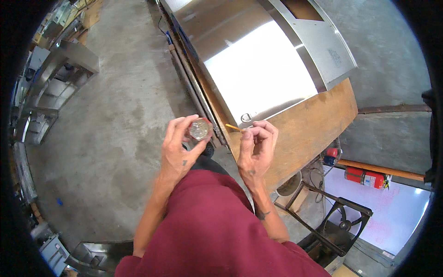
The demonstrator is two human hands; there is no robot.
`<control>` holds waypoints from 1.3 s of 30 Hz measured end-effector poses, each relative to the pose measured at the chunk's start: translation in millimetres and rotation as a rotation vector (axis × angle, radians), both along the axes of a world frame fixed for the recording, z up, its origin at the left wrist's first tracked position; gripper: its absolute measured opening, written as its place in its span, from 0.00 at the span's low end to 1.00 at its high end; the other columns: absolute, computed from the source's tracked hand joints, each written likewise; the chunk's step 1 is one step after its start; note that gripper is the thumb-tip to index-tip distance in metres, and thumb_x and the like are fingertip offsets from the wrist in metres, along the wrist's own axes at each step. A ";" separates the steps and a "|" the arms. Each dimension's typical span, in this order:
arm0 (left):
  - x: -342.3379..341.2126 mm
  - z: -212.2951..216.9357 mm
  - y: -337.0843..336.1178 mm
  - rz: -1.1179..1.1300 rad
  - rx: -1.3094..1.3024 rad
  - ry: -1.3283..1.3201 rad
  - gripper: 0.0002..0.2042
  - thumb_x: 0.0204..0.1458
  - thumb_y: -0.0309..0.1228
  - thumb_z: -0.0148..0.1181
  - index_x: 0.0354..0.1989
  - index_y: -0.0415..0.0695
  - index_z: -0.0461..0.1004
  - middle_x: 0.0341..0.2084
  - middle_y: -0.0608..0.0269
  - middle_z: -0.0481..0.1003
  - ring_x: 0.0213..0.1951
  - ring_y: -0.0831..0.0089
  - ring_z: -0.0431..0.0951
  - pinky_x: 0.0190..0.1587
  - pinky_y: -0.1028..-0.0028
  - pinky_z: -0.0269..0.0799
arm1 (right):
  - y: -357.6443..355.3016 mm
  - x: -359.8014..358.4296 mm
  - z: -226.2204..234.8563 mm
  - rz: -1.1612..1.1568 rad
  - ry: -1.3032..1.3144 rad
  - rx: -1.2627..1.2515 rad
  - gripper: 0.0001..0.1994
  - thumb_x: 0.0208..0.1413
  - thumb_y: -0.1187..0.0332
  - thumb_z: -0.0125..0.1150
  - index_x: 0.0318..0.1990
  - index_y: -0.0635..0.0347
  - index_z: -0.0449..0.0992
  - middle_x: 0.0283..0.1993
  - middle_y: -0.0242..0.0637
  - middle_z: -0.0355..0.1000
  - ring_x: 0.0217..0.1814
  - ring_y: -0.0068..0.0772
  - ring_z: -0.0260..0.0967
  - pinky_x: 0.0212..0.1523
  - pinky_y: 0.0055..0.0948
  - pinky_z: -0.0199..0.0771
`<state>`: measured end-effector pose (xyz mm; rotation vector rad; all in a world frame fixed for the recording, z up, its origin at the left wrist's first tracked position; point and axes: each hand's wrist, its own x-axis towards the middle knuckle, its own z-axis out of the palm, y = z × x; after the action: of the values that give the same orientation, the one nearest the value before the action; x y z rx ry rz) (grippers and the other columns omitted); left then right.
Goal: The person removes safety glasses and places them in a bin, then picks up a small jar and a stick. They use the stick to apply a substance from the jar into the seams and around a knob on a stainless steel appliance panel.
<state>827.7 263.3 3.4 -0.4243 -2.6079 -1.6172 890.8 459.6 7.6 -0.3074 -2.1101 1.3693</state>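
Note:
My left hand (pixel 179 152) is wrapped round a small round tin (pixel 199 129) with a shiny, silvery top and a red side. Fingers and thumb grip its rim, in front of the bench edge. To its right, my right hand (pixel 256 154) pinches a thin yellow-orange stick (pixel 233 127) whose free end points toward the tin without touching it. The stick's other end is hidden in my fingers. Just beyond the right hand, a small ring-shaped item (pixel 246 117) lies on the near corner of a shiny sheet-metal piece (pixel 258 64).
The metal piece rests on a wooden-topped bench (pixel 300 124). A black metal frame (pixel 332 217) stands at the lower right, near a bucket (pixel 290 184) and a red fire extinguisher (pixel 367 177). Metal cabinets (pixel 60 78) line the left of the concrete floor (pixel 120 115).

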 end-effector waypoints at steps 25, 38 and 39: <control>1.5 -1.0 10.7 -0.010 -0.008 0.082 0.32 0.51 0.22 0.84 0.67 0.47 0.82 0.58 0.57 0.81 0.46 0.67 0.84 0.46 0.68 0.83 | 60.9 -18.2 -30.2 -0.254 -0.044 0.140 0.07 0.79 0.71 0.65 0.52 0.66 0.77 0.61 0.47 0.69 0.56 0.35 0.71 0.56 0.35 0.79; 6.3 -8.1 1.1 -0.011 -0.029 0.060 0.32 0.53 0.22 0.83 0.68 0.45 0.82 0.58 0.57 0.81 0.48 0.68 0.84 0.45 0.69 0.84 | 103.8 -25.2 -121.3 -0.241 -0.110 0.202 0.10 0.79 0.70 0.64 0.52 0.71 0.75 0.59 0.52 0.69 0.56 0.43 0.76 0.56 0.40 0.86; 6.6 -7.5 0.0 -0.011 -0.032 0.058 0.32 0.53 0.22 0.83 0.68 0.45 0.82 0.58 0.57 0.81 0.49 0.68 0.84 0.45 0.69 0.84 | 103.2 -25.1 -120.9 -0.237 -0.106 0.205 0.10 0.79 0.70 0.64 0.52 0.71 0.75 0.59 0.52 0.69 0.56 0.44 0.76 0.56 0.41 0.86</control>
<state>834.3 263.3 -4.1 -0.4804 -2.5959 -1.5443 865.7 562.8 -113.3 -0.5366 -2.1979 1.0112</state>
